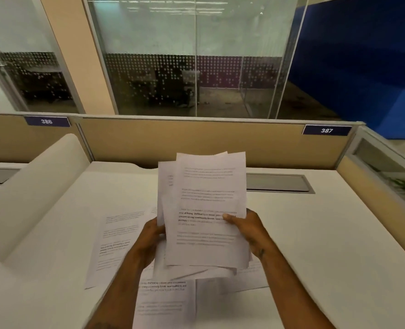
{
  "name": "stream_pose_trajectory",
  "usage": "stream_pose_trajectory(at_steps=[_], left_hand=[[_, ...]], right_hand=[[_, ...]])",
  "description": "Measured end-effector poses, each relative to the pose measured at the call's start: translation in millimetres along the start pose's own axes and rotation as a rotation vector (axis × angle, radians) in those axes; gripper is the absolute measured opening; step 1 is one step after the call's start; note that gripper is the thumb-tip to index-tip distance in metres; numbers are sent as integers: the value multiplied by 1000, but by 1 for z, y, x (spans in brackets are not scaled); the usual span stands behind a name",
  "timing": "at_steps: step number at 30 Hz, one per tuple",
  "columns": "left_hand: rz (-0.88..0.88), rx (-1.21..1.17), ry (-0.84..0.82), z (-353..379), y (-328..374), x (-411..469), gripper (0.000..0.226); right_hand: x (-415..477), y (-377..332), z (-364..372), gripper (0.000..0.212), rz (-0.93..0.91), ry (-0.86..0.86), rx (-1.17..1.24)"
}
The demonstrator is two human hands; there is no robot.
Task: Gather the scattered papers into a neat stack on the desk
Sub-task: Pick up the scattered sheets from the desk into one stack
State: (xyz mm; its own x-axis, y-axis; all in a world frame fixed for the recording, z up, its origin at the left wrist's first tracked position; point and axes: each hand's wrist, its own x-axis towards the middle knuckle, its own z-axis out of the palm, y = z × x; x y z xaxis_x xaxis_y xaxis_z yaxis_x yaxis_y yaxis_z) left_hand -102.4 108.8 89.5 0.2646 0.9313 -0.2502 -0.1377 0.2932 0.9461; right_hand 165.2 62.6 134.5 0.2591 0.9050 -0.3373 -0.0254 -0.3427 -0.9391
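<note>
A loose bundle of printed white papers (pixel 206 200) is held upright above the desk, its sheets fanned and uneven at the top. My left hand (pixel 149 238) grips the bundle's left edge. My right hand (pixel 246 226) grips the right edge, thumb pressed on the front sheet. On the white desk (pixel 315 233) lie more sheets: one (pixel 116 243) to the left of my left forearm, one (pixel 168 300) between my forearms near the front edge, and another (pixel 253 274) partly hidden under the bundle and my right arm.
A tan partition (pixel 196 138) with labels 386 and 387 closes the back of the desk. A grey cable tray lid (pixel 277 182) is set into the desk at the back right. A white curved divider (pixel 30 191) rises on the left. Glass walls stand behind.
</note>
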Motion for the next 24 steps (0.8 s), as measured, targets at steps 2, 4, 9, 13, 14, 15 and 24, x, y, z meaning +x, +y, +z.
stream_pose_trajectory(at_steps=[2,4,9,13,14,15,24], left_hand=[[4,-32,11,-2,-1,-4,25],[-21,-126,47,-5,-2,-7,38],[-4,-67,52,-7,-5,-19,46],[61,-6,164,-18,-15,-30,34],[66,-12,193,-24,-17,-34,30],[68,-17,219,-33,-19,-38,26],[62,-10,372,-132,-15,-85,32]], right_hand=[[1,7,9,59,-18,14,2],[1,11,17,64,-53,14,-18],[-1,14,37,29,-94,-137,37],[-3,18,50,23,-133,-213,42],[-3,21,53,21,-132,-214,42],[-3,26,56,22,-117,-194,22],[-20,139,117,62,152,19,-767]])
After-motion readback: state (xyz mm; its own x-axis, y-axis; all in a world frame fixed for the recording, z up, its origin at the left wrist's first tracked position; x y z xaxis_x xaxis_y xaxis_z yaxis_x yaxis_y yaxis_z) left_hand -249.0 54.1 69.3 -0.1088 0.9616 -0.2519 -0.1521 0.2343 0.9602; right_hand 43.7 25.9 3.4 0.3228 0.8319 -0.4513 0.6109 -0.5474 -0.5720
